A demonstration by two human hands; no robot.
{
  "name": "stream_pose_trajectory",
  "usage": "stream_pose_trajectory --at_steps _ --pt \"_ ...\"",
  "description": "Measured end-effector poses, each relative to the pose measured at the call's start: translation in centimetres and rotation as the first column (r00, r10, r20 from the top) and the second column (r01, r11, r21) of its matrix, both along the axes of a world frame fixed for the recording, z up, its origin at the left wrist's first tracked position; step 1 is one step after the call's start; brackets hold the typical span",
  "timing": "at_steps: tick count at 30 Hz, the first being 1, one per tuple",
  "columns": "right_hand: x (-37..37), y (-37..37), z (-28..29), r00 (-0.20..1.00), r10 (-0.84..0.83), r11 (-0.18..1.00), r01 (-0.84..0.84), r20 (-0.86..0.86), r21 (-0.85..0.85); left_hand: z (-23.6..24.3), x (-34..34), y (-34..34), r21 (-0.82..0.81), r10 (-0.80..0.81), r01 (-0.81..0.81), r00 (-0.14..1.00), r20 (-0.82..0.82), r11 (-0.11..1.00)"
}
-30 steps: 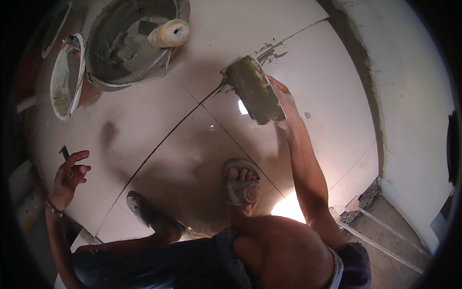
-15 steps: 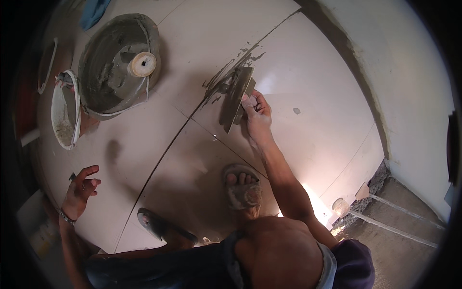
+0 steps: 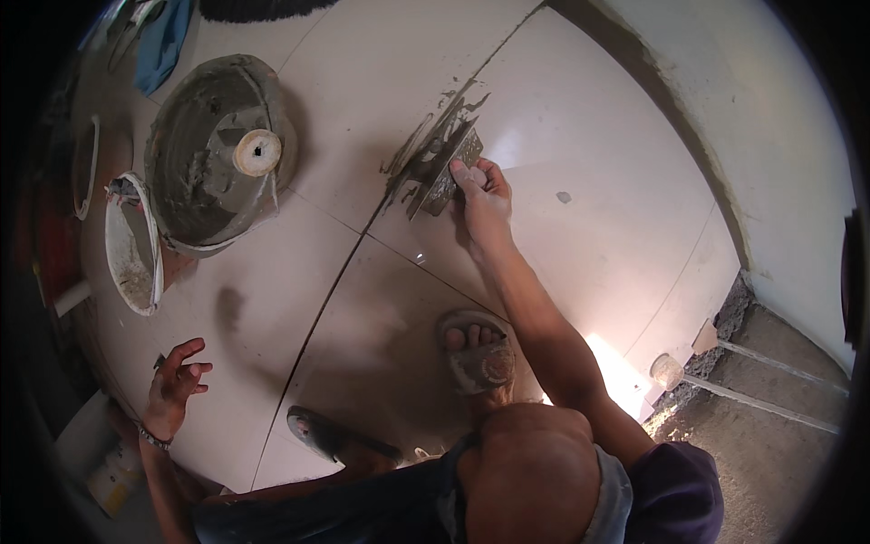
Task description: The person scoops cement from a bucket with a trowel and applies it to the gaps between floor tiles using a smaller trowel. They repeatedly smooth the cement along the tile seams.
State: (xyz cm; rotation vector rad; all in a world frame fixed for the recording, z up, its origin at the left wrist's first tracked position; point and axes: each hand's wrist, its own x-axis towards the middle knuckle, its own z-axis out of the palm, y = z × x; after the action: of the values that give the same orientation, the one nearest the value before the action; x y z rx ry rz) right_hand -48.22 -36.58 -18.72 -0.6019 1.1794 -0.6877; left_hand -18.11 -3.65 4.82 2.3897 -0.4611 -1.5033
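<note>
My right hand [image 3: 488,204] pinches a flat rectangular trowel [image 3: 450,177], thumb on the near face and the other fingers behind. Its blade is coated in grey paste and tilts over a joint between large pale tiles [image 3: 598,254]. Smeared grey grout [image 3: 433,150] lies along that joint, on both sides of it, beside the blade. My left hand [image 3: 175,392] hangs at the lower left, holding nothing, with its fingers bent and apart. A bracelet circles that wrist.
A large basin [image 3: 163,150] of grey paste stands at the upper left, a holed round disc [image 3: 257,152] at its side. A white bucket [image 3: 116,263], a blue cloth [image 3: 165,50] and a dark bristly thing [image 3: 263,7] surround it. A wall [image 3: 770,136] borders the right.
The trowel has tilted, and more of its paste-streaked near face shows. My left hand stays open. The whole view has shifted a little, bringing the dark bristly thing into sight.
</note>
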Motion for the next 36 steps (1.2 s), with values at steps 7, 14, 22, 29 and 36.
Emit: stream_pose_trajectory --at_steps 7,14,22,29,36 --pt "2.1 -1.3 0.8 0.999 0.040 0.990 -0.042 -0.021 -0.132 0.1 0.0 -0.1 -0.029 -0.014 0.014 1.000 0.002 0.999" --pt "1.7 0.5 1.2 0.993 0.087 0.948 -0.108 -0.083 -0.299 0.0 0.1 0.3 -0.035 -0.022 0.022 1.000 0.008 0.999" --pt "-0.5 -7.2 0.5 0.982 0.037 0.907 -0.112 -0.187 -0.405 -0.1 0.5 1.4 -0.067 -0.020 0.017 0.999 -0.038 0.998" --pt "1.5 1.4 -1.5 0.967 0.145 0.898 -0.218 -0.211 -0.382 0.2 0.6 2.5 -0.084 -0.018 0.014 0.999 -0.048 0.996" --pt "1.6 11.2 -2.0 0.985 0.072 0.996 -0.061 0.157 -0.071 -0.3 1.0 2.6 -0.108 -0.032 0.025 0.998 -0.063 0.994"
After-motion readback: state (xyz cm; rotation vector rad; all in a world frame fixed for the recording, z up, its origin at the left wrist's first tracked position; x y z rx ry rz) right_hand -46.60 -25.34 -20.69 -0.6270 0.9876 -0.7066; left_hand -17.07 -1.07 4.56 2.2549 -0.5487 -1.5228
